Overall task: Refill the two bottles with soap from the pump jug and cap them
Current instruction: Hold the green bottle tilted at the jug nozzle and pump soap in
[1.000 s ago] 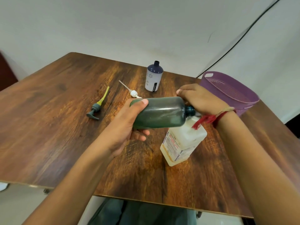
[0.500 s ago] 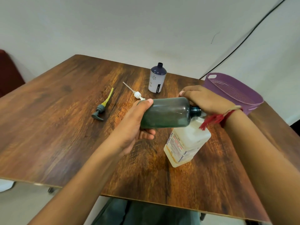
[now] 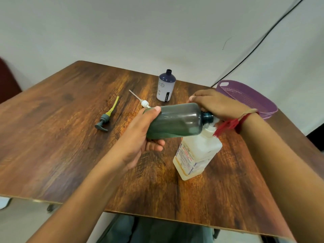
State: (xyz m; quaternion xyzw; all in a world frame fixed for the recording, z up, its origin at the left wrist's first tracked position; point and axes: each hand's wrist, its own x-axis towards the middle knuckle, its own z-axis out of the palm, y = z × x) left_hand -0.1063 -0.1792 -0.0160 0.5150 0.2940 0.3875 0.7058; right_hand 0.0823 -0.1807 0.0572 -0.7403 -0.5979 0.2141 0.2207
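Observation:
My left hand [image 3: 138, 139] grips a dark green bottle [image 3: 175, 121] by its base end and holds it sideways above the table. Its open neck [image 3: 207, 117] points right, at the top of the white pump jug [image 3: 196, 155]. My right hand [image 3: 217, 106] rests on top of the jug's pump head, which it hides. A second bottle, white with a dark blue shoulder [image 3: 166, 88], stands uncapped farther back. Two pump caps lie on the table: a grey one with a yellow tube [image 3: 105, 119] and a white one [image 3: 144, 103].
A purple plastic basket [image 3: 249, 97] sits at the table's right edge behind my right hand. The wooden table [image 3: 61, 137] has its front edge close to me. A black cable runs down the wall at the right.
The green bottle stays sideways at the jug's pump and both hands keep their places. Only the view has drifted a little.

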